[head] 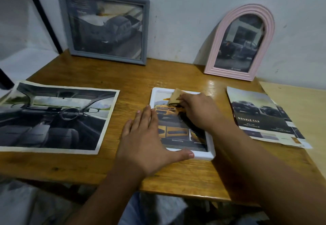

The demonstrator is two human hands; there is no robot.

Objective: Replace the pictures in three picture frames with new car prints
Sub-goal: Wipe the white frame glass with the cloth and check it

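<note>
White frame (210, 154) lies flat mid-table with the yellow car print (173, 131) in it; I pin its near-left edge with a flat, spread left hand (141, 147) while my right hand (197, 112) pinches a tan tab (174, 97) at the far end: light, probably slippery, so lift by the rim.

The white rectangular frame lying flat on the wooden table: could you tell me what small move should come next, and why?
Probably lift the tan tab further to free the back. The right hand pinches it at the top of the white rectangular frame, where a yellow car print shows, while the left hand lies flat on the frame's left edge, steadying it.
</note>
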